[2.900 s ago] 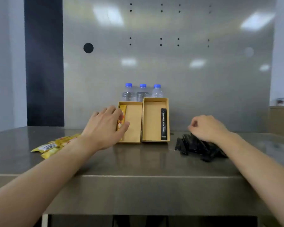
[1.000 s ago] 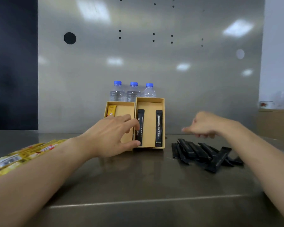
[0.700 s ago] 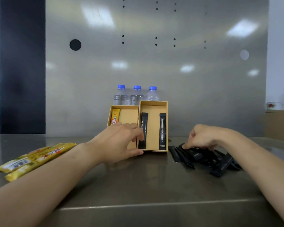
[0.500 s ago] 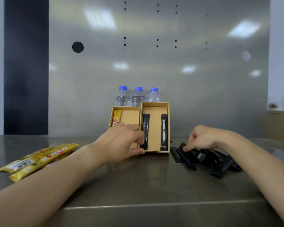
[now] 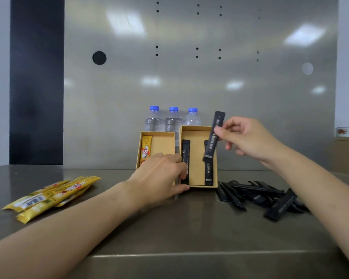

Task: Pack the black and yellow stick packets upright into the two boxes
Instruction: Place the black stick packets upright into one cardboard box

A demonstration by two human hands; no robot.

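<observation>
Two tan boxes stand propped upright at the back of the steel table. The left box [image 5: 163,140] holds one yellow packet [image 5: 145,150]. The right box [image 5: 195,135] holds two black packets, one at its left side [image 5: 186,154] and one at its right side [image 5: 208,174]. My left hand [image 5: 159,178] rests against the front of the boxes, thumb at the right box's lower left corner. My right hand [image 5: 248,137] pinches a black packet [image 5: 214,135], nearly upright, in front of the right box. A pile of black packets [image 5: 258,195] lies at the right, yellow packets [image 5: 52,196] at the left.
Three water bottles with blue caps [image 5: 173,119] stand behind the boxes against the steel back wall. The table's front edge [image 5: 189,253] runs across below my forearms. A tan box with a small bowl [image 5: 346,131] on it sits at the far right.
My right hand picked one black packet out of the pile and lifted it up to the right box. My left hand stayed against the boxes.
</observation>
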